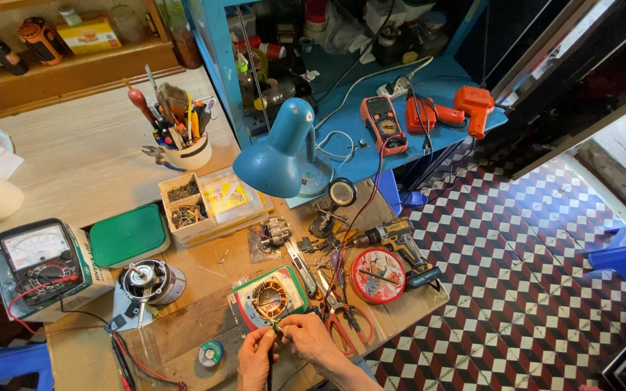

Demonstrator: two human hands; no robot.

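Left hand (255, 356) and right hand (304, 337) fingers pinch a thin wire at the copper-wound stator (269, 297). It lies on a green-red rectangular package (293, 284); a round red tin lid (377, 275) sits right on the tabletop (204, 268).

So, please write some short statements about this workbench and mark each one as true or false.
1. Both hands, left hand and right hand, work at the edge of the copper-wound stator. True.
2. The desk lamp is red. False: it is blue.
3. The analog meter stands left of the stator. True.
4. The red-handled scissors lie in the tool cup. False: they lie on the bench, right of the hands.
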